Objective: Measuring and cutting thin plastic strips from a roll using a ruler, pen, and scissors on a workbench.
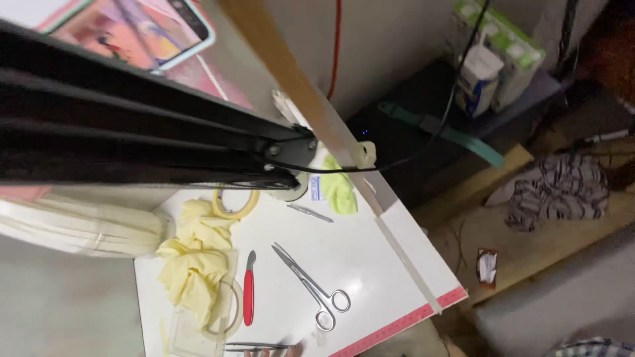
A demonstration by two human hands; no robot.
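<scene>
Only fingertips of one of my hands (274, 352) show at the bottom edge, touching thin metal tweezers (254, 346) on a white board (370, 264); which hand it is I cannot tell. Silver scissors (311, 287) lie just above the fingertips, and a red-handled tool (249, 289) lies to their left. A pale yellow crumpled cloth (192, 261) covers the board's left part. A tape ring (235, 203) and a small metal blade (309, 212) lie farther up. A yellow-green cloth (340, 187) sits near the board's far edge.
A black lamp arm (132, 125) crosses the upper left, its cable running right. A wooden strip (297, 86) slants over the board. A phone (132, 26) sits top left. Right of the board are a black box (397, 142), a striped cloth (562, 188) and cartons (496, 56).
</scene>
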